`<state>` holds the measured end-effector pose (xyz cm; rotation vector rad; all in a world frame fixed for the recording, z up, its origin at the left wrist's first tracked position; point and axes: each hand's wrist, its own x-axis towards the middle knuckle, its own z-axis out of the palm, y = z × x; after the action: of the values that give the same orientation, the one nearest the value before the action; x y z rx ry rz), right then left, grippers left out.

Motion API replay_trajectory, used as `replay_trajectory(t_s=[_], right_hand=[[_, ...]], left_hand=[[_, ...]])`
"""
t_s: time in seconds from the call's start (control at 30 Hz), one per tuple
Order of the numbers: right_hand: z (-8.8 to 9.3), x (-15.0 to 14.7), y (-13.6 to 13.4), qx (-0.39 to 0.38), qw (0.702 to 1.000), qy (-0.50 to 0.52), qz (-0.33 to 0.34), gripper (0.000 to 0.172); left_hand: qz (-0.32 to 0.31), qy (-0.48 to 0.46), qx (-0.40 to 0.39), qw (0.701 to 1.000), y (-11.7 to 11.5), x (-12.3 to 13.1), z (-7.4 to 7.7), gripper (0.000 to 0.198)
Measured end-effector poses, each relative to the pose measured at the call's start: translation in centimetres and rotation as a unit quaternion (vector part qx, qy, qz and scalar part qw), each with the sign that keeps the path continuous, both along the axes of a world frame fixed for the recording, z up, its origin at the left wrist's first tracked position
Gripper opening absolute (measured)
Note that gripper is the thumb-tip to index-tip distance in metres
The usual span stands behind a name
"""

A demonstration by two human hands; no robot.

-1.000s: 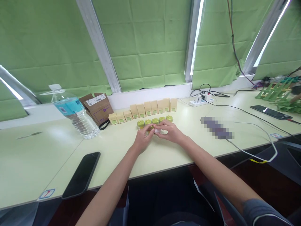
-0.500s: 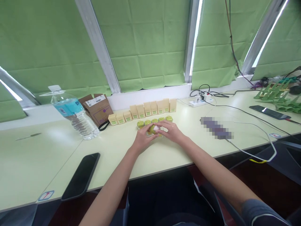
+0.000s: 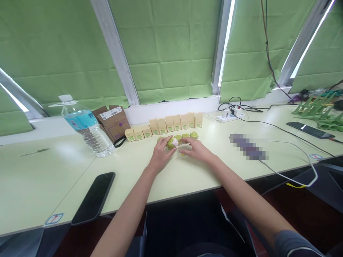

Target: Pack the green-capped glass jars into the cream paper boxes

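Observation:
My left hand holds a small green jar lid with a white underside, tilted up off the table. My right hand rests beside it, its fingers on a small clear jar that stands on the table. Just behind my hands is a row of small green-lidded jars. Behind those stands a row of several small beige boxes with green labels.
A large water bottle and a brown cardboard box stand at the left. A black phone lies near the front edge. A power strip, cables, another phone and green plastic parts lie to the right.
My hands have come apart: the left has lifted the green lid away to the left, and the right now stays on the clear jar. The camera view shifted slightly.

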<state>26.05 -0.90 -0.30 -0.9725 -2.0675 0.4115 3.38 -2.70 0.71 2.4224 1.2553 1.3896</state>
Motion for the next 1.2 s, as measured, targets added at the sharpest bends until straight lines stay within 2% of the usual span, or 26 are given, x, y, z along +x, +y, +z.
replay_trajectory(t_s=[0.1, 0.2, 0.4, 0.73, 0.97, 1.2], right_hand=[[-0.31, 0.1, 0.04, -0.041, 0.998, -0.054, -0.005, 0.062], [-0.15, 0.12, -0.12, -0.064, 0.995, -0.075, -0.01, 0.064], [0.1, -0.1, 0.02, -0.015, 0.999, -0.043, 0.013, 0.059], [0.17, -0.11, 0.01, 0.066, 0.998, 0.015, 0.019, 0.064], [0.31, -0.21, 0.03, 0.085, 0.995, 0.041, 0.029, 0.05], [0.33, -0.14, -0.03, 0.081, 0.994, 0.052, 0.046, 0.05]], left_hand=[[-0.001, 0.005, -0.007, 1.0, 0.07, -0.1, -0.07, 0.054], [-0.011, 0.006, -0.002, 1.0, 0.06, -0.08, -0.1, 0.053], [-0.032, 0.009, 0.02, 0.999, -0.08, 0.11, 0.03, 0.052], [-0.078, 0.032, 0.012, 0.996, 0.16, -0.04, -0.11, 0.052], [-0.082, 0.019, 0.019, 0.996, 0.39, -0.05, -0.14, 0.05], [-0.089, -0.005, 0.012, 0.996, 0.7, -0.24, -0.29, 0.053]])
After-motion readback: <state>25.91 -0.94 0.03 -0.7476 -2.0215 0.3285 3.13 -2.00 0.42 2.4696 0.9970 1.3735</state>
